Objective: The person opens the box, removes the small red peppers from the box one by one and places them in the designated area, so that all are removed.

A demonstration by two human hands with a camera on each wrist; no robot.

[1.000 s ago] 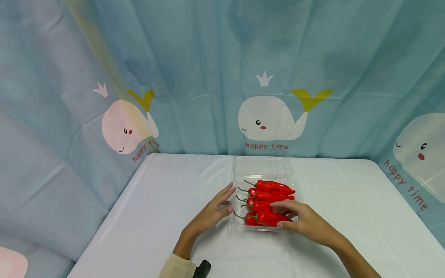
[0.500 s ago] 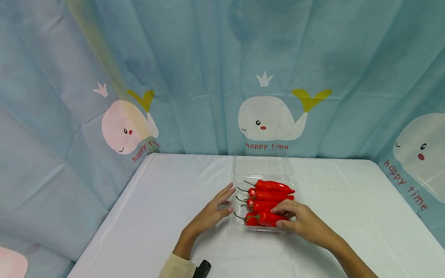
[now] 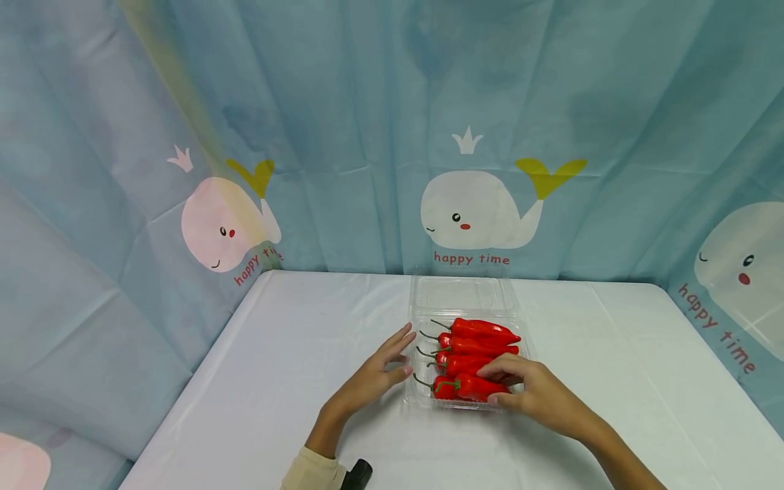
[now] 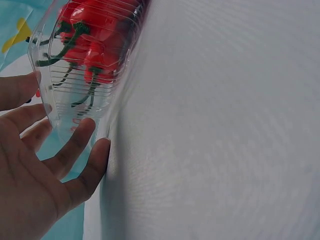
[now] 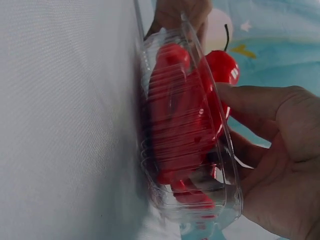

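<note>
Left hand (image 3: 369,381): is resting unclenched at the clear container's (image 3: 453,405) nine o'clock.
Right hand (image 3: 539,391): is grasping the nearest pepper (image 3: 478,387), five o'clock.

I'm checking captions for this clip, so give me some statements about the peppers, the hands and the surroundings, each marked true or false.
1. The red peppers lie in a clear container. True.
2. The right hand grips the pepper nearest the person. True.
3. The container is shut. False: its lid is open on the far side.
4. Both hands grip peppers. False: the left hand is beside the container and holds no pepper.
5. A white cloth lies in front of a blue curtain. True.
6. The animals printed on the curtain are cats. False: they are whales.
</note>
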